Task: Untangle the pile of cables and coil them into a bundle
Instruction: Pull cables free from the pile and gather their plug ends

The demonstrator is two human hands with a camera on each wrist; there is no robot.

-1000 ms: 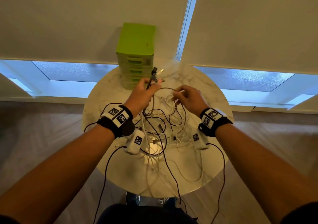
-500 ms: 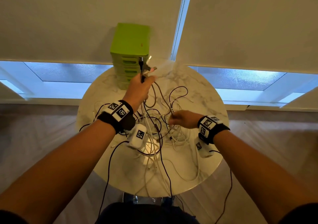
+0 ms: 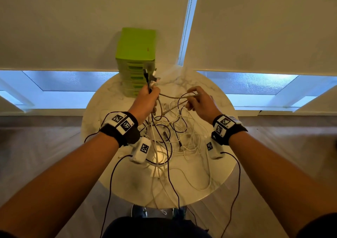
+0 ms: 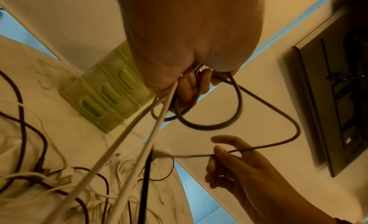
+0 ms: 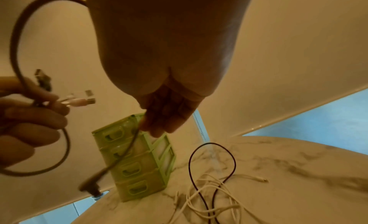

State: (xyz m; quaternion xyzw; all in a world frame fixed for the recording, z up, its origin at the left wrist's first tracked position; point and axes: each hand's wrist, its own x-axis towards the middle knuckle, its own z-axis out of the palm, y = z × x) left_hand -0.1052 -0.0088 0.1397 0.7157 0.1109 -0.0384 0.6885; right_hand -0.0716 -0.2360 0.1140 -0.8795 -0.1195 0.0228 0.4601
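A tangle of white and dark cables (image 3: 175, 137) lies on the round marble table (image 3: 215, 173). My left hand (image 3: 148, 100) is raised above it and grips a bunch of cables, their USB plug ends (image 3: 150, 77) sticking up out of the fist. A grey-brown cable (image 3: 175, 97) runs from that fist across to my right hand (image 3: 198, 100), which pinches it between thumb and fingers. In the right wrist view the cable's dark plug (image 5: 91, 185) dangles below my fingers (image 5: 159, 126). The left wrist view shows loops of the cable (image 4: 229, 117) under my left fist.
A green drawer unit (image 3: 135, 62) stands at the table's far edge, right behind my left hand. Window blinds hang behind it. Several cables trail over the near table edge (image 3: 164, 201) toward my lap. Wrist-camera leads hang from both arms.
My right hand came up from the pile and out to the right, drawing the grey-brown cable taut from my left fist. The left hand stayed raised with its bunch.
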